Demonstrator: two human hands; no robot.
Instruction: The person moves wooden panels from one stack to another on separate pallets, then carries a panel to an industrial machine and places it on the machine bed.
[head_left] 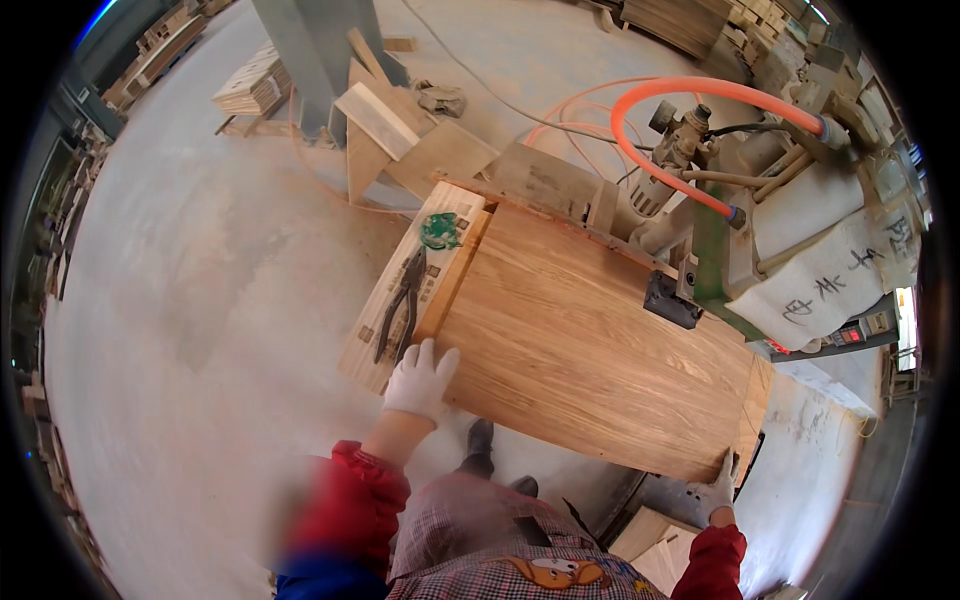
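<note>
A wide wooden panel (580, 340) with oak-like grain lies across the machine's work table in front of me. My left hand (420, 383), in a white glove, rests at the panel's near left corner with its fingers stretched out and apart. At the near right corner, my gloved right hand (716, 490) grips the panel's edge, its lower part partly hidden. Pliers (404, 305) with dark handles lie on a pale wooden board (365, 345) left of the panel. A tangled green clump (440, 231) sits on that board beyond the pliers.
A machine head with a white cylinder (800, 215) and an orange hose (720, 88) stands over the panel's far right side. A black block (672, 299) sits at the panel's far edge. Loose boards (400, 150) lean by a grey-green column (320, 60). Stacked wood (252, 82) lies behind.
</note>
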